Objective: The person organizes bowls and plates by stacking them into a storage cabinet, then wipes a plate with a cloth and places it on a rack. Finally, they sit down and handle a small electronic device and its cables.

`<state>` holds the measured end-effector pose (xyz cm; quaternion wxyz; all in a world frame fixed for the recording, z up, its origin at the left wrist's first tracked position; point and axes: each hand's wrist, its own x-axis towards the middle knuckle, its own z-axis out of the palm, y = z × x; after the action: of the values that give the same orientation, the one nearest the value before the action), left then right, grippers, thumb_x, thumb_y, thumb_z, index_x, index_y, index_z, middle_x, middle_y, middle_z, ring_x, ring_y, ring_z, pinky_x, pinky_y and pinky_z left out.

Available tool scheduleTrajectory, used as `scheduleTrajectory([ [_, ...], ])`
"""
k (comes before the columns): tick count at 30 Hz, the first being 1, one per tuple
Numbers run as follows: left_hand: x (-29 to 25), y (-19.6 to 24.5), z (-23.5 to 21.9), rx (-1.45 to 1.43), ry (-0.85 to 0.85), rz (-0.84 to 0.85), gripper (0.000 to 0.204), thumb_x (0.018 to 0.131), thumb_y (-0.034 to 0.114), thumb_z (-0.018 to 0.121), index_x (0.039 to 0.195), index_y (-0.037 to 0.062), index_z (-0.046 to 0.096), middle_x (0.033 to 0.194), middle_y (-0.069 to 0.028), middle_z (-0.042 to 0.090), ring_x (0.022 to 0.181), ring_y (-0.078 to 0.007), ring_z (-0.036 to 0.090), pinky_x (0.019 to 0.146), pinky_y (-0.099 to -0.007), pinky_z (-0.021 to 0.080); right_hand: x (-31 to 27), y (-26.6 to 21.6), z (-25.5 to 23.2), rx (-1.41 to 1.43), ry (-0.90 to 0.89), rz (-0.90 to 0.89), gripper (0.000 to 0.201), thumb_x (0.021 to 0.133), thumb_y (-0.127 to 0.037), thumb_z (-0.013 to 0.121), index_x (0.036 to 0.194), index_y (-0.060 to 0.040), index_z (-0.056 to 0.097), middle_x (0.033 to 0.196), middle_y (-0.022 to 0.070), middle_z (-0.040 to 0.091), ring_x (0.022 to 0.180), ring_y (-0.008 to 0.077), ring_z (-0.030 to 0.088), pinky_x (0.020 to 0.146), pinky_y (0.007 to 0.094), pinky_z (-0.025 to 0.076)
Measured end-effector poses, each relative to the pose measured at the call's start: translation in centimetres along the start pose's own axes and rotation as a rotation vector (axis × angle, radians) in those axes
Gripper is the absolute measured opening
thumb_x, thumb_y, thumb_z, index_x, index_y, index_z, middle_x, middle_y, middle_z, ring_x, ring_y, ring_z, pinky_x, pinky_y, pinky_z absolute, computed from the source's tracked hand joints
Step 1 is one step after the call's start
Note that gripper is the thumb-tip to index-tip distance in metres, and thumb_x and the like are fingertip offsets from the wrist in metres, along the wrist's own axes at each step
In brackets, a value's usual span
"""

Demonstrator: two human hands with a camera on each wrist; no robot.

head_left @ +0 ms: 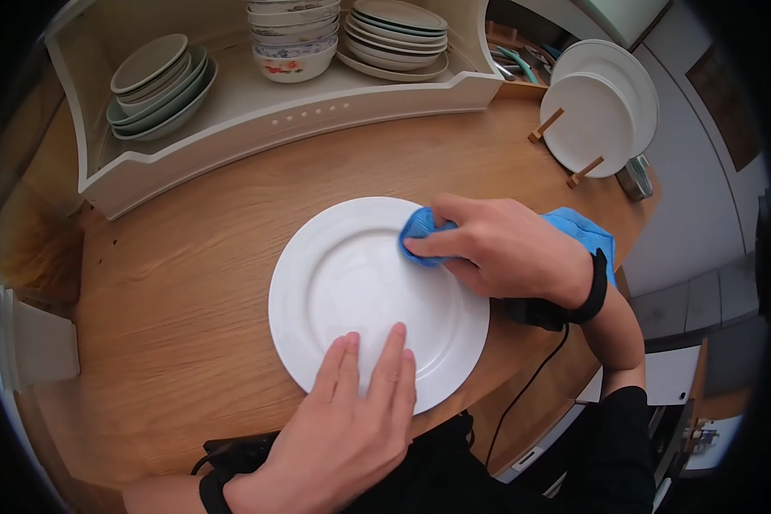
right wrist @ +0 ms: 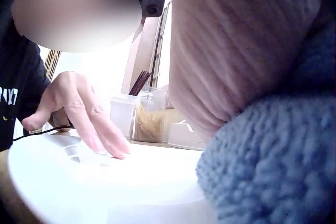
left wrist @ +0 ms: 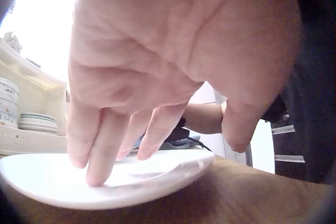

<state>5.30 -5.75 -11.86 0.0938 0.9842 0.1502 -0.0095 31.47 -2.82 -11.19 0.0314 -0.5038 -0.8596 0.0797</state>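
Note:
A white plate [head_left: 343,257] with a wide rim lies on the wooden tabletop. My right hand [head_left: 510,248] grips a bunched blue cloth [head_left: 420,236] against the plate's upper right rim; in the right wrist view the cloth [right wrist: 268,166] looks thick and fuzzy. Part of the same blue [head_left: 581,227] shows behind the right wrist. My left hand [head_left: 351,428] rests its straight fingertips on the lower part of the plate. In the left wrist view its fingers [left wrist: 107,145] reach down onto the plate [left wrist: 152,190], with the thumb held away from it.
A cream shelf [head_left: 300,124] along the back holds stacked bowls [head_left: 293,64], a stack of plates [head_left: 394,38] and tilted dishes [head_left: 158,86]. Two white plates [head_left: 587,124] stand in a wooden rack at the back right. A white container [head_left: 38,343] sits at the left edge.

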Motion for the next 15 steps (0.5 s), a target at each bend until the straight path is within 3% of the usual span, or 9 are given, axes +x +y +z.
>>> scheduleTrajectory([
  [1, 0.2, 0.0, 0.1, -0.006, 0.010, 0.044, 0.071, 0.090, 0.043, 0.066, 0.134, -0.0106, 0.050, 0.146, -0.0328, 0.045, 0.122, -0.0497, 0.057, 0.108, -0.0531, 0.043, 0.6, 0.1, 0.2, -0.023, 0.008, -0.005, 0.035, 0.078, -0.001, 0.070, 0.111, -0.0115, 0.071, 0.095, 0.0116, 0.062, 0.079, 0.0338, 0.066, 0.066, 0.0409, 0.054],
  [3, 0.6, -0.5, 0.3, -0.013, 0.018, 0.083, 0.068, 0.091, 0.040, 0.066, 0.134, -0.0112, 0.050, 0.146, -0.0332, 0.044, 0.123, -0.0493, 0.056, 0.108, -0.0529, 0.043, 1.9, -0.2, 0.5, -0.034, -0.002, -0.024, 0.032, 0.080, -0.002, 0.069, 0.111, -0.0067, 0.069, 0.096, 0.0134, 0.062, 0.080, 0.0344, 0.065, 0.068, 0.0422, 0.054],
  [7, 1.1, -1.3, 0.4, -0.319, 0.083, 0.212, 0.064, 0.090, 0.030, 0.069, 0.132, -0.0130, 0.050, 0.143, -0.0333, 0.046, 0.129, -0.0464, 0.051, 0.109, -0.0498, 0.043, 4.0, -1.3, 0.5, -0.027, -0.117, -0.047, 0.032, 0.084, -0.005, 0.067, 0.115, 0.0009, 0.065, 0.101, 0.0173, 0.061, 0.085, 0.0361, 0.066, 0.071, 0.0431, 0.054],
  [11, 0.6, -1.3, 0.0, -0.049, 0.069, 0.058, 0.061, 0.090, 0.032, 0.065, 0.131, -0.0121, 0.053, 0.140, -0.0311, 0.050, 0.128, -0.0413, 0.053, 0.110, -0.0480, 0.041, 4.4, -2.2, 1.0, 0.102, -0.107, -0.170, 0.039, 0.084, -0.006, 0.064, 0.123, 0.0001, 0.060, 0.101, 0.0188, 0.059, 0.085, 0.0382, 0.065, 0.071, 0.0436, 0.054],
  [13, 0.5, -1.6, 0.5, 0.160, 0.076, 0.004, 0.060, 0.091, 0.034, 0.063, 0.129, -0.0114, 0.056, 0.136, -0.0296, 0.054, 0.129, -0.0399, 0.053, 0.109, -0.0477, 0.042, 4.2, -3.1, 0.9, 0.285, -0.199, -0.281, 0.041, 0.083, -0.004, 0.064, 0.123, 0.0008, 0.059, 0.102, 0.0188, 0.057, 0.082, 0.0387, 0.063, 0.070, 0.0443, 0.053],
  [15, 0.4, -1.5, 0.8, 0.141, 0.063, -0.010, 0.056, 0.093, 0.033, 0.060, 0.128, -0.0113, 0.058, 0.132, -0.0285, 0.058, 0.127, -0.0407, 0.055, 0.107, -0.0481, 0.045, 4.1, -3.5, 1.2, 0.267, -0.237, -0.282, 0.045, 0.082, -0.003, 0.063, 0.127, -0.0026, 0.059, 0.103, 0.0188, 0.055, 0.082, 0.0380, 0.063, 0.069, 0.0439, 0.053],
])
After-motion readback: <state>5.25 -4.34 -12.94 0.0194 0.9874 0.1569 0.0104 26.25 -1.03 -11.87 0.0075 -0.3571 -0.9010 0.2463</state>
